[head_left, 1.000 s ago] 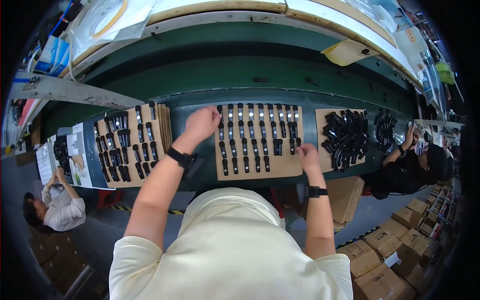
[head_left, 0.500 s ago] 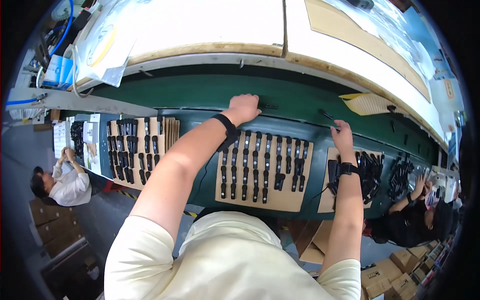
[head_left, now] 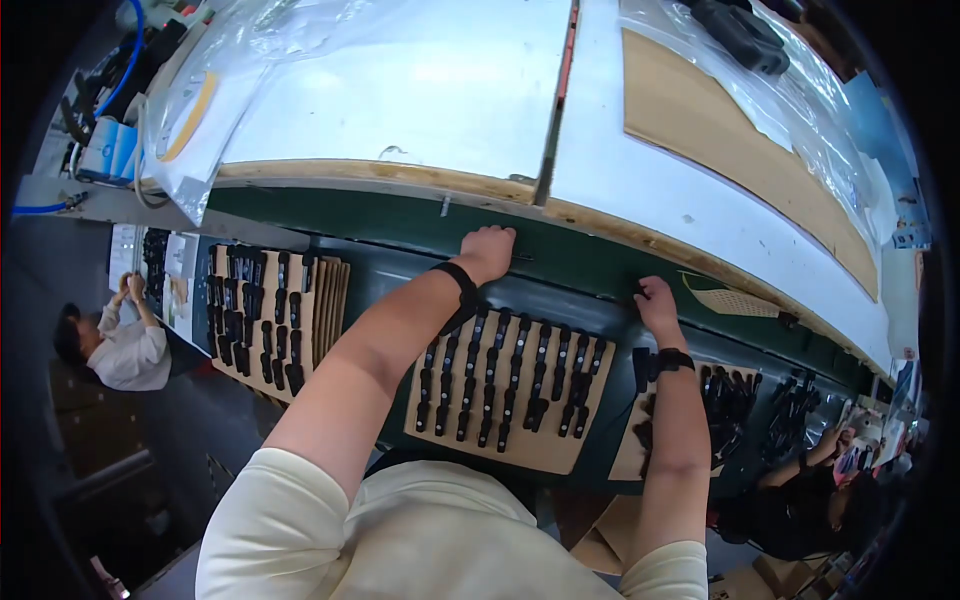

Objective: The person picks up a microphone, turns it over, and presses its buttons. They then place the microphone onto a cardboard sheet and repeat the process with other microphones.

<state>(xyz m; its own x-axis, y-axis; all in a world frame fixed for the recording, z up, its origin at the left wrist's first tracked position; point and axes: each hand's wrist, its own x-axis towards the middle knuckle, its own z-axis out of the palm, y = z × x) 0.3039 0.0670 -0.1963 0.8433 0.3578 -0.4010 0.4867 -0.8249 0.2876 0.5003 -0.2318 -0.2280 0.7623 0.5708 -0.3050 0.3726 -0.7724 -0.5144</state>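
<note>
The components are short black pieces (head_left: 470, 388), each a rounded-head stick with a slimmer body; many carry a small pale disc on the face. They are set in columns on a brown cardboard sheet (head_left: 545, 455) at the lower centre of the frame, on the dark green tabletop (head_left: 375, 275). Similar pieces lie in columns on a second sheet (head_left: 268, 290) at the left, and in a loose heap (head_left: 730, 400) at the lower right.

Handling: judged by shape and finish, each piece should be light, stiff and hard-shelled, probably plastic. The smooth surface may slip slightly; the casing is unlikely to be fragile, though the pale disc could scuff. Grip across the slim body, below the rounded head, with thumb and forefinger on opposite sides, clear of the disc.

Hand positions: the left hand (head_left: 488, 252) is at the upper centre, over the green strip (head_left: 580, 250), with a small dark piece (head_left: 522, 258) just beside it. Its fingers are curled and partly hidden; whether they grasp anything cannot be told. The right hand (head_left: 657, 300) is right of centre, fingers bent, with something dark at the tips; a grasp cannot be confirmed.
</note>
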